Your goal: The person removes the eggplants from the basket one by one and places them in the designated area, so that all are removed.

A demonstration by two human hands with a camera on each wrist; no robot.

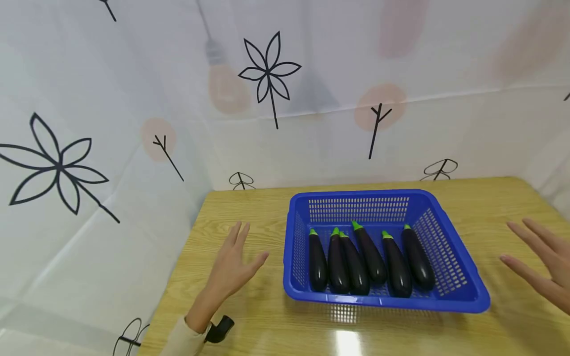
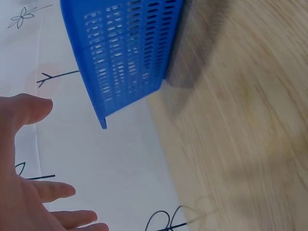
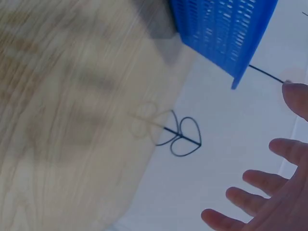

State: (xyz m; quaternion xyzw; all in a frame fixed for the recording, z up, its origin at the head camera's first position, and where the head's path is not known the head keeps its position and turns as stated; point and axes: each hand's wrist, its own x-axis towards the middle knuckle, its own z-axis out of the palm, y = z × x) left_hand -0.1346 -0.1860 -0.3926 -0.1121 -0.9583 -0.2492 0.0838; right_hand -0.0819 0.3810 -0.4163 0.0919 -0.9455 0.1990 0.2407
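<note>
A blue slotted plastic basket (image 1: 463,269) stands on the wooden table (image 1: 249,207). Several dark purple eggplants (image 1: 372,257) with green stems lie side by side in it. My left hand (image 1: 233,262) hovers open over the table, a hand's width left of the basket, fingers straight and holding nothing. My right hand (image 1: 541,264) is open at the right edge of the head view, apart from the basket's right rim. The left wrist view shows the left hand (image 2: 24,192) and the basket's wall (image 2: 125,53). In the right wrist view, the spread fingers (image 3: 262,190) lie off the basket's side (image 3: 226,29).
A white cloth printed with black flowers and twigs (image 1: 267,74) hangs behind and to the left of the table. A small black camera mount (image 1: 220,330) sits at my left wrist. Bare tabletop lies in front of the basket and on both its sides.
</note>
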